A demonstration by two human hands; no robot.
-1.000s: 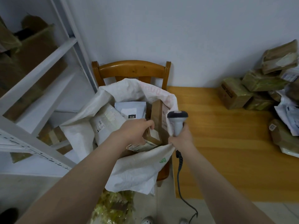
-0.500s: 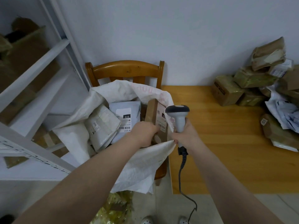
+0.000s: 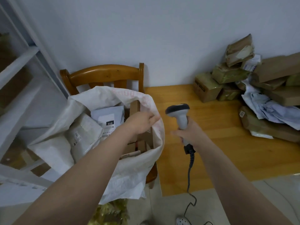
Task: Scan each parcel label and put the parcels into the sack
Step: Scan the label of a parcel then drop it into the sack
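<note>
Wooden chair holds sack; right hand grips scanner; parcels heaped on table.

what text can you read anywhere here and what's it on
"010": black tag on the white mailer in the sack.
Pink print on the sack rim: too blurred to read.
Labels on the piled parcels: too small to read.

Sack on chair, parcels inside. Shelf left of chair. Counter right of chair. Parcel pile at counter's far right, against wall. Scanner above counter's left part, just right of sack.
</note>
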